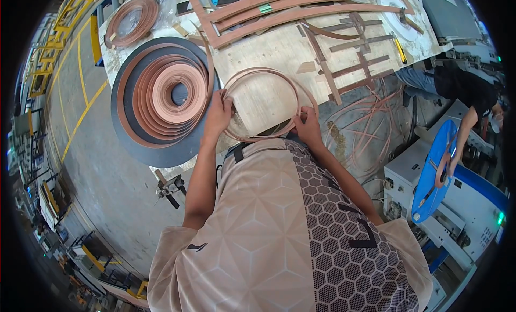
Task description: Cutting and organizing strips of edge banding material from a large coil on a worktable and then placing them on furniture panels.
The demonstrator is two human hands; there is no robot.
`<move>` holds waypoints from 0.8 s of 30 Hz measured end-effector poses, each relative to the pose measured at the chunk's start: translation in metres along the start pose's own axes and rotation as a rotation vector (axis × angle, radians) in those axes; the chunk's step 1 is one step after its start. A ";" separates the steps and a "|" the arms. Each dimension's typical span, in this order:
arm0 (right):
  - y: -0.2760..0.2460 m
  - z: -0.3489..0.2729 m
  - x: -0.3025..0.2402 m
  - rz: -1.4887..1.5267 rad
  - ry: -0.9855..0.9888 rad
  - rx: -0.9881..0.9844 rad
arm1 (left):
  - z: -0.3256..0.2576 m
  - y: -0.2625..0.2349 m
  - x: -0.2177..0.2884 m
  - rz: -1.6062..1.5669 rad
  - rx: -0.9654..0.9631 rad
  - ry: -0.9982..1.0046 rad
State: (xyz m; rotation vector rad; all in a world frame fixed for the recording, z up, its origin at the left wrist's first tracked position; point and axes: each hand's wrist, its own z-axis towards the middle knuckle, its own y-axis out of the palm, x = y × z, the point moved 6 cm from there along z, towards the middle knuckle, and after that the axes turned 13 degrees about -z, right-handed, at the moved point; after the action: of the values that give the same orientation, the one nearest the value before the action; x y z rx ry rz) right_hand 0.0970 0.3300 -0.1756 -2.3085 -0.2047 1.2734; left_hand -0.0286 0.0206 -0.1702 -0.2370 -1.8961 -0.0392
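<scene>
Left hand [218,116] and right hand [308,128] are pinching a thin, brown, circular strip loop [262,70] between fingers; a reddish-brown spiral roll [163,97] is resting on a round dark-grey disc [156,157].

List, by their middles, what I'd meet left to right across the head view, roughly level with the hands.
Large brown strip coil, left hand, held strip loop, right hand, loose floor strips, blue disc.

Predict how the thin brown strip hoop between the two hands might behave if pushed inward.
The thin brown strip hoop would likely flex springily, given its smooth curve. Its turns may spread; a gap shows beside the right hand. Being slender, it probably weighs little.
</scene>
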 end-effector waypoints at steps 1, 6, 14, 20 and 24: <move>0.000 -0.003 -0.004 0.023 0.037 -0.052 | -0.002 -0.004 -0.007 0.001 0.016 -0.002; 0.004 -0.008 0.005 -0.064 0.083 -0.078 | -0.005 -0.010 0.007 0.385 -0.078 0.097; 0.026 -0.004 0.006 -0.321 0.111 -0.514 | 0.013 0.000 0.026 -0.167 0.092 -0.157; 0.031 -0.018 -0.007 0.021 0.171 -0.428 | 0.018 0.019 0.036 -0.236 0.012 -0.167; -0.003 -0.023 -0.072 -0.477 0.063 -0.567 | 0.017 0.014 0.041 -0.017 -0.104 -0.015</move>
State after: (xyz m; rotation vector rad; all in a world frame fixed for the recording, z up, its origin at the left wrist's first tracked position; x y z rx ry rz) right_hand 0.0767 0.2988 -0.1097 -2.5137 -1.1461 0.9742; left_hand -0.0551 0.0429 -0.1388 -0.2925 -1.9134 -0.1488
